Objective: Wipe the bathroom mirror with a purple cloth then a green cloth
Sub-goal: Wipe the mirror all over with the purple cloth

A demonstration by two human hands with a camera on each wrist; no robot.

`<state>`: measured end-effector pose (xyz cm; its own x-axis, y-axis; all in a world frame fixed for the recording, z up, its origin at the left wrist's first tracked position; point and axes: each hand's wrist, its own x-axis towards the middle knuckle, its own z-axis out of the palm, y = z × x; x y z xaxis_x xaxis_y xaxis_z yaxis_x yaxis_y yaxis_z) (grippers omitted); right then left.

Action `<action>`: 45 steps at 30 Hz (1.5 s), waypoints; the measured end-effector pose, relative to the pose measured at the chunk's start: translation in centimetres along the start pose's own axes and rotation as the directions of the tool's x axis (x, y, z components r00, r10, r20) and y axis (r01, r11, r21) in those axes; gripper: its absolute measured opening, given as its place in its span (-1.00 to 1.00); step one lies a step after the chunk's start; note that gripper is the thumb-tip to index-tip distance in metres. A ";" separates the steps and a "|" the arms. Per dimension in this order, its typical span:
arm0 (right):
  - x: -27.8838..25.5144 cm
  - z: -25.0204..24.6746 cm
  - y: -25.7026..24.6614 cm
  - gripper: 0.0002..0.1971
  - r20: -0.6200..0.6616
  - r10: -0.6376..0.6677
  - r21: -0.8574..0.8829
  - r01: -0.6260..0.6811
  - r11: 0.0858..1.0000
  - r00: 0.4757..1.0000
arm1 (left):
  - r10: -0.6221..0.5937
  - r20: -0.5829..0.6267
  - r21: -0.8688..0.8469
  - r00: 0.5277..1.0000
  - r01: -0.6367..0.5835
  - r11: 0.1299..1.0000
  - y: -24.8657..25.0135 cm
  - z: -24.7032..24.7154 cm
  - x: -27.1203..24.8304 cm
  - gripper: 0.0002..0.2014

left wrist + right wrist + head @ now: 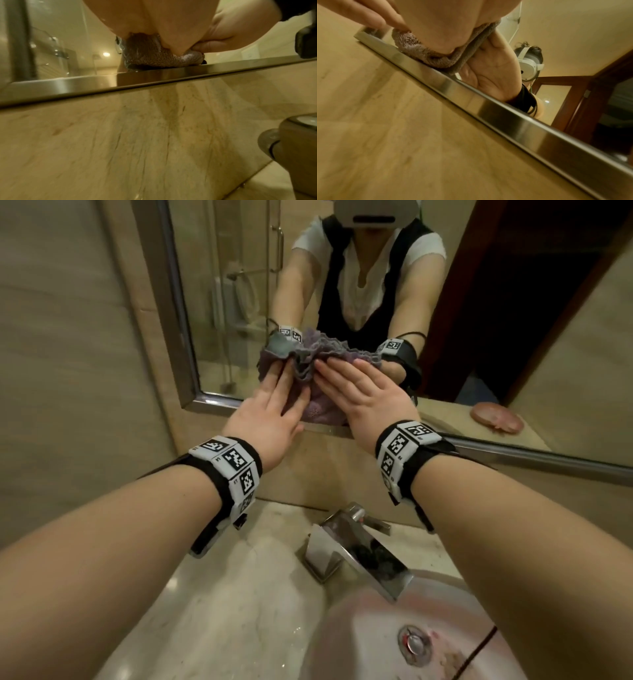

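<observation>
A purple cloth (320, 412) is bunched flat against the bathroom mirror (233, 285), just above the steel lower frame (212, 402). My left hand (270, 398) lies on the cloth's left part with straight fingers. My right hand (363, 392) presses its right part, fingers also straight. In the left wrist view the cloth (145, 55) bulges out below my palm onto the frame (68, 83). The right wrist view has the cloth (423, 54) squeezed between my palm and the glass. A grey-green patch in the reflection sits under my left hand; what it is I cannot tell.
A chrome faucet (359, 553) stands right below my wrists, over a pale basin (428, 645) set in a marble counter (222, 611). A marble strip (154, 135) runs under the mirror frame. A pink object (496, 417) shows in the mirror at the right. A tiled wall closes the left.
</observation>
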<state>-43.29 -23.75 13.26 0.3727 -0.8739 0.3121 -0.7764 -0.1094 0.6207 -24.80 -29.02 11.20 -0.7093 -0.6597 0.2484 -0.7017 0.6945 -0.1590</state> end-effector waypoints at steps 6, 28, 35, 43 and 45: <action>-5.0 0.8 3.5 -0.38 -0.010 0.077 -0.051 -0.077 0.996 0.997 | 0.119 -0.018 0.082 0.993 -0.117 0.990 4.7 -1.0 2.3 -0.42; -23.0 0.8 18.4 -0.19 0.125 0.338 -0.189 -0.312 0.931 0.933 | 0.337 -0.101 0.218 0.936 -0.309 0.926 24.6 -6.6 9.3 -0.38; -24.2 0.5 19.3 -0.24 0.136 0.329 -0.144 -0.310 0.940 0.934 | 0.327 -0.120 0.297 0.937 -0.281 0.913 25.5 -6.4 9.5 -0.28; -19.5 0.5 17.3 0.02 -0.012 0.242 -0.207 -0.239 0.949 0.970 | 0.225 -0.096 0.353 0.970 -0.179 0.918 20.8 -6.3 8.0 -0.27; -17.0 -0.2 15.8 -0.04 -0.031 0.226 -0.177 -0.228 0.958 0.974 | 0.175 -0.098 0.362 0.980 -0.129 0.923 18.4 -6.4 7.4 -0.28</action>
<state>-61.78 -10.55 17.87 0.2032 -0.8610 0.4662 -0.7385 0.1778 0.6504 -42.54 -19.24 16.22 -0.8111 -0.4969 0.3087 -0.5809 0.6222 -0.5248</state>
